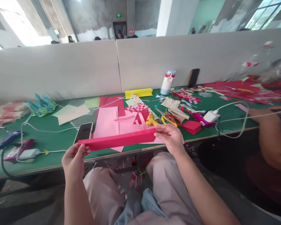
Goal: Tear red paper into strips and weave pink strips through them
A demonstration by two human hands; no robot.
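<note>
Because fingers of the left hand [74, 161] and right hand [172, 138] clamp opposite ends, the red paper strip [119, 140] spans straight above the near worktop [49, 161]

Near the table's [53, 137] front edge, our red strip [121, 139] hides part of the pink paper [105, 122]. Toward its right end, we see a co-worker's arm [273, 140] blurred and cut off. Floor scraps [133, 179] are too small to tell.
</note>
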